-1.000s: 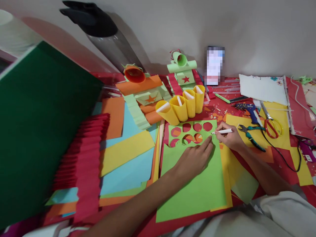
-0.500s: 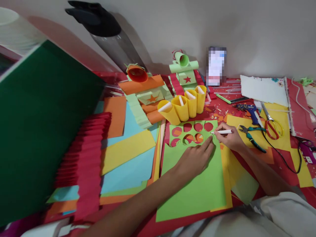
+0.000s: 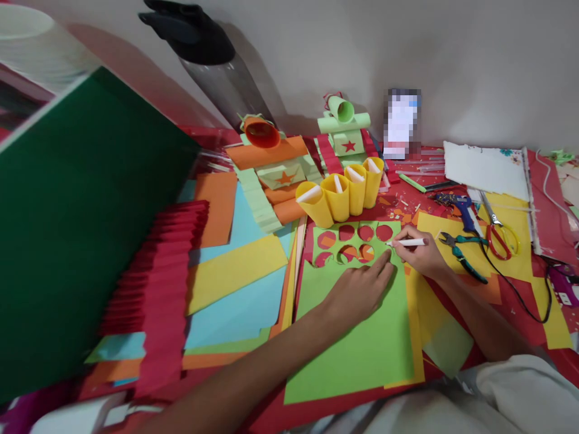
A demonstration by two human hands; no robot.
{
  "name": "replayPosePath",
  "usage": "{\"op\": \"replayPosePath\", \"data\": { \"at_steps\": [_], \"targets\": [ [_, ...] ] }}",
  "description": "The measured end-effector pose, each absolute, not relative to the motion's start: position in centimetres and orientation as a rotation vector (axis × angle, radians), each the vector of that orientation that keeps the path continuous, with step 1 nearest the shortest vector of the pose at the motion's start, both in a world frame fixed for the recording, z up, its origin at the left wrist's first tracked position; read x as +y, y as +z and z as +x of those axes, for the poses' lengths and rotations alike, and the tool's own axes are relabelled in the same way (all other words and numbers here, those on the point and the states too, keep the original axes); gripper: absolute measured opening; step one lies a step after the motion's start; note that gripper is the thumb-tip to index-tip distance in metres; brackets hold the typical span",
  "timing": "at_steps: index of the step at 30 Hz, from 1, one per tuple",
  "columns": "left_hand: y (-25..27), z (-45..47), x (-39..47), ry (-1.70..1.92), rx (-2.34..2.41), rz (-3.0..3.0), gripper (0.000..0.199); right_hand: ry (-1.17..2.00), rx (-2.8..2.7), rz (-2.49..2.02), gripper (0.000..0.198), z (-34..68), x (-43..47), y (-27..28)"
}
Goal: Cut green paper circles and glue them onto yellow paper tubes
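Note:
My right hand (image 3: 420,252) is closed around a white pen (image 3: 412,242), its tip on the green paper (image 3: 348,337) near the sheet's upper right edge. My left hand (image 3: 362,283) lies flat on the same sheet, fingers stretched toward the pen tip. Its fingertips rest just below the tip; whether something small lies under them I cannot make out. Several round holes are cut through the upper part of the sheet, showing red and orange beneath. Just beyond the sheet stands a row of yellow paper tubes (image 3: 335,202) with white pieces inside.
Right of my hands lie green-handled pliers (image 3: 464,253), a blue glue gun (image 3: 459,208), scissors (image 3: 497,238) and a cutter knife (image 3: 412,182). Paper models with stars (image 3: 284,178) stand behind. A phone (image 3: 401,123) leans on the wall. Pleated red paper (image 3: 165,301) and a green board (image 3: 90,211) fill the left.
The whole view has shifted slightly, with the far objects sitting a little farther right. Both hands keep nearly the same place on the green paper, and the pen stays in my right hand.

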State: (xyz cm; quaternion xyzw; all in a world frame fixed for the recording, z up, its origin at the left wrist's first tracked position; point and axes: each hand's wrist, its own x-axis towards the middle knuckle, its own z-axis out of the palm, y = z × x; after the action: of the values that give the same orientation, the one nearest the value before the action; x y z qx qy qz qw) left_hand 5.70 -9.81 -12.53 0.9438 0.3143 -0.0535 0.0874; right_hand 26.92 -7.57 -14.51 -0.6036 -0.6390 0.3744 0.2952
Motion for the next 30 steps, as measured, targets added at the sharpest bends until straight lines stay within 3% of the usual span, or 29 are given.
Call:
{"op": "replayPosePath", "data": {
  "at_steps": [8,30],
  "targets": [
    [-13.0,5.6,-10.0,-0.006,0.963,2.785,0.036,0.967,-1.711,-1.604,0.019,26.6,-7.5,-14.5],
    [-11.9,5.8,-9.8,-0.140,0.947,2.782,0.040,1.022,-1.711,-1.547,0.022,26.2,-7.2,-14.2]
  ]
}}
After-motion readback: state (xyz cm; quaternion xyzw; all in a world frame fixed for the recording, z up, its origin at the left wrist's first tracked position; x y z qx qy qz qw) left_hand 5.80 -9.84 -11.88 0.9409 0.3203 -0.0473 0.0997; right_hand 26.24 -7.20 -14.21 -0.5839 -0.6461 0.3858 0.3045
